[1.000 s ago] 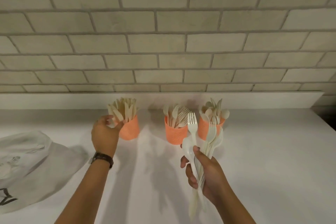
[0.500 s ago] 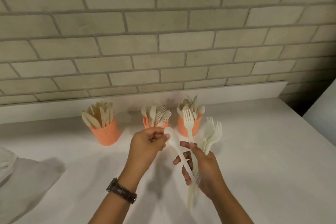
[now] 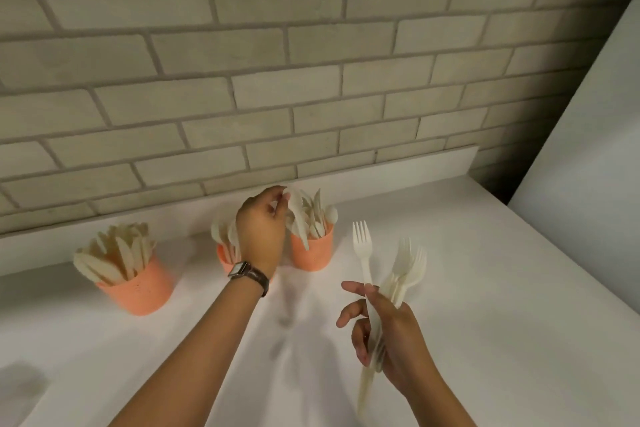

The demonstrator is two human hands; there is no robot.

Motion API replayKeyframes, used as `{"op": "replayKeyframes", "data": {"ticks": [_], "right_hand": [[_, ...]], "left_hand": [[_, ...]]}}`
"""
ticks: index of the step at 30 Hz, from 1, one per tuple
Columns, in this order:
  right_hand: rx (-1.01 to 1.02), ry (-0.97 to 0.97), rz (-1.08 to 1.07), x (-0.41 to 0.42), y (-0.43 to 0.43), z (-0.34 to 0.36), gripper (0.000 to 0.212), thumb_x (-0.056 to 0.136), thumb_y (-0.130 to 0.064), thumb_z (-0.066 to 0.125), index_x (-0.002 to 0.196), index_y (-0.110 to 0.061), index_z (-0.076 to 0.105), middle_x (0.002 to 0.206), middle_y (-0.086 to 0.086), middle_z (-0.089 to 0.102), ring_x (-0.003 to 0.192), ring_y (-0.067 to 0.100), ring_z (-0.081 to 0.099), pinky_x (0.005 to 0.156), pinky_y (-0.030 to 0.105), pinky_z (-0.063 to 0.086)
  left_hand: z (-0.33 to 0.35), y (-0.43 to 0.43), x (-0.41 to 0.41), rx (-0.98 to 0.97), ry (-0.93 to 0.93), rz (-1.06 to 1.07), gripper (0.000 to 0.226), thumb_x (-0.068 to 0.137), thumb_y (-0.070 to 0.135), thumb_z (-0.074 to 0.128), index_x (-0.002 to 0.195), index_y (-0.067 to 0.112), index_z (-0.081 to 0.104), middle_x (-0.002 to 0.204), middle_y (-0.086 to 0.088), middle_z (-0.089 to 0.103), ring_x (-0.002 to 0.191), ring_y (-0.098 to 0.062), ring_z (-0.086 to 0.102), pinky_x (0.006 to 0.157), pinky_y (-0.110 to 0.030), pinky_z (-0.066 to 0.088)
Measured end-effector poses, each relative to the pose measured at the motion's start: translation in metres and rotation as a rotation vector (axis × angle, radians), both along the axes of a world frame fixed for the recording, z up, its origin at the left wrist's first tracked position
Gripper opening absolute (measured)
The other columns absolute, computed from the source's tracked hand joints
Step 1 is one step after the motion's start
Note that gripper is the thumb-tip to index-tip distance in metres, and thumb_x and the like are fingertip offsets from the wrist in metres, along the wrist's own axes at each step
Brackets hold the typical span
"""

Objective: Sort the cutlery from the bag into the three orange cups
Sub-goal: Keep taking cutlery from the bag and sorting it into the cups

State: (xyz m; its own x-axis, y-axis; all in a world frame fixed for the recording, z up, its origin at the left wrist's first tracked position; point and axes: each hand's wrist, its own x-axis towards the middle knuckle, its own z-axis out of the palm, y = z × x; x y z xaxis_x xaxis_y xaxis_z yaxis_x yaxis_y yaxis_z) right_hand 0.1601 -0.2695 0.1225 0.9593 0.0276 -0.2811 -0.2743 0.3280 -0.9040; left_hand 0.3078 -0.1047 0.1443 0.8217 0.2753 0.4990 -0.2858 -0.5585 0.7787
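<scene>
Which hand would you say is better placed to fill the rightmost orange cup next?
Left: the left hand pinches a white utensil over the rightmost cup, while the right hand grips forks, farther from it.

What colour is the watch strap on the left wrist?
Dark brown watch strap, seen in the head view.

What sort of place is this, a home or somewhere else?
Probably a kitchen or pantry counter, though I cannot be sure: a white countertop runs along a pale brick wall, and orange cups hold disposable cutlery.
</scene>
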Motion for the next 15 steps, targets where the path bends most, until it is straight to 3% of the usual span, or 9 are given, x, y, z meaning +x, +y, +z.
{"op": "replayKeyframes", "data": {"ticks": [2,5,8,11,15], "right_hand": [[0.008,-0.006,0.012,-0.002,0.002,0.000,0.032,0.099,-0.023,0.038,0.109,-0.004,0.062,0.072,0.021,0.064,0.032,0.022,0.042,0.037,0.022,0.032],[0.008,-0.002,0.030,-0.005,0.006,0.000,0.033,0.099,-0.025,0.038,0.110,-0.004,0.061,0.073,0.020,0.064,0.031,0.021,0.041,0.037,0.022,0.032],[0.002,-0.004,0.048,-0.006,0.008,0.000,0.032,0.100,-0.024,0.037,0.110,-0.005,0.061,0.073,0.020,0.065,0.031,0.021,0.041,0.038,0.022,0.031],[-0.002,-0.012,0.047,-0.007,0.010,0.001,0.033,0.100,-0.025,0.037,0.111,-0.005,0.061,0.073,0.020,0.065,0.031,0.021,0.041,0.038,0.022,0.031],[-0.007,-0.016,0.051,-0.008,0.013,0.001,0.033,0.100,-0.024,0.037,0.111,-0.004,0.061,0.072,0.019,0.065,0.031,0.021,0.040,0.038,0.021,0.031]], "left_hand": [[-0.017,-0.001,0.003,0.100,0.040,-0.038,0.017,0.085,0.029,0.058,0.088,0.020,0.072,0.079,-0.002,0.073,0.072,-0.022,0.063,0.070,-0.029,0.048],[-0.039,-0.001,-0.002,0.319,0.077,-0.056,0.021,0.081,0.030,0.055,0.086,0.021,0.073,0.092,-0.001,0.072,0.084,-0.026,0.059,0.080,-0.035,0.045],[-0.035,0.002,-0.007,0.119,0.041,-0.074,0.014,0.082,0.023,0.062,0.086,0.018,0.074,0.091,-0.002,0.072,0.082,-0.023,0.062,0.080,-0.037,0.049],[-0.009,0.006,-0.010,-0.116,-0.085,0.016,0.010,0.080,0.024,0.067,0.086,0.018,0.073,0.082,0.006,0.070,0.072,-0.015,0.060,0.071,-0.030,0.049],[0.013,0.010,-0.013,-0.234,-0.191,0.085,0.010,0.080,0.026,0.067,0.087,0.022,0.073,0.082,0.012,0.067,0.070,-0.011,0.055,0.068,-0.023,0.043]]}}
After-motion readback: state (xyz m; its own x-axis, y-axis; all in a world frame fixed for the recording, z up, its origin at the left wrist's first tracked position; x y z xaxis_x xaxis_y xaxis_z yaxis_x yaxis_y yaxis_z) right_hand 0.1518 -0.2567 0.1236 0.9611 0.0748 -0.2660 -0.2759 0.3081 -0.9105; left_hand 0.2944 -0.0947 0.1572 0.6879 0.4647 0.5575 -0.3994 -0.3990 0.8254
